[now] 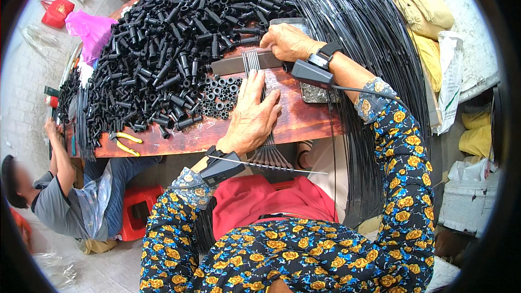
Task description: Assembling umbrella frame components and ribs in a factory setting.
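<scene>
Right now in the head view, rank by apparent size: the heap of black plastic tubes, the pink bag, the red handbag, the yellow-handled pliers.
1. Heap of black plastic tubes, by far the largest.
2. Pink bag.
3. Red handbag.
4. Yellow-handled pliers.
The bags lie farther from the camera, so their true sizes are unsure.

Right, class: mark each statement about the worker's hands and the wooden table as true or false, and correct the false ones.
1. The left hand presses flat on a row of thin black rods. True.
2. The right hand rests on a flat grey metal bar. True.
3. The yellow-handled pliers are in the right hand. False: they lie on the brown wooden table.
4. The heap of black plastic tubes is white. False: black.
</scene>
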The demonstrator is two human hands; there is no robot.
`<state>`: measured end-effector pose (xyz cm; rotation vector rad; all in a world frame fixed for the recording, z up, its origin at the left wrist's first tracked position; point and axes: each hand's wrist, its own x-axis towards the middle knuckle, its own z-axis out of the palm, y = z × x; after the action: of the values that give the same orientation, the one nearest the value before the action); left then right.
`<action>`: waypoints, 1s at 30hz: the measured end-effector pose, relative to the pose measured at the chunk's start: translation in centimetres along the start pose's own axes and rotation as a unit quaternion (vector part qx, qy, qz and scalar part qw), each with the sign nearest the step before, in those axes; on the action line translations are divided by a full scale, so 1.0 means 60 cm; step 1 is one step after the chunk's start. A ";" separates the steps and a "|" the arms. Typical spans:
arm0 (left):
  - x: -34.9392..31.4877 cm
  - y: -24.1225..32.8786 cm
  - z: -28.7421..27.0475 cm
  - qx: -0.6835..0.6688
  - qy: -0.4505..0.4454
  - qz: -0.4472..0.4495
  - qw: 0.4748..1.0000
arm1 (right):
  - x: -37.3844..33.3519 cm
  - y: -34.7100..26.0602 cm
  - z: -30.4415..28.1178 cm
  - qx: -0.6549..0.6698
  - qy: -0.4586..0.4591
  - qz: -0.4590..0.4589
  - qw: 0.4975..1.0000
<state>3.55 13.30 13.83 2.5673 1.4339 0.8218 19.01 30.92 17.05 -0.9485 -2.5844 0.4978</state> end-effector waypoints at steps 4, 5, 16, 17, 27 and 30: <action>-0.001 0.000 0.000 0.002 0.000 0.000 1.000 | 0.009 -0.004 -0.006 -0.015 -0.021 0.015 1.000; -0.002 0.000 0.000 -0.003 -0.003 -0.006 1.000 | 0.010 -0.004 -0.006 -0.014 -0.020 0.015 1.000; -0.001 0.002 0.000 -0.006 -0.007 -0.015 1.000 | 0.016 0.003 -0.002 0.048 -0.005 -0.004 0.999; -0.001 0.003 0.000 -0.009 -0.007 -0.017 1.000 | 0.018 0.001 -0.001 0.053 0.000 -0.012 0.999; -0.001 0.004 0.001 -0.016 0.009 -0.014 1.000 | 0.036 -0.028 0.020 0.000 0.116 -0.031 0.993; -0.002 0.001 0.000 -0.013 0.001 -0.010 1.000 | 0.021 -0.002 -0.020 0.009 0.118 0.041 0.992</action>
<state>3.53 13.14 13.82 2.5294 1.4375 0.8353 18.56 31.95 18.42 -1.0433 -2.3335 0.4027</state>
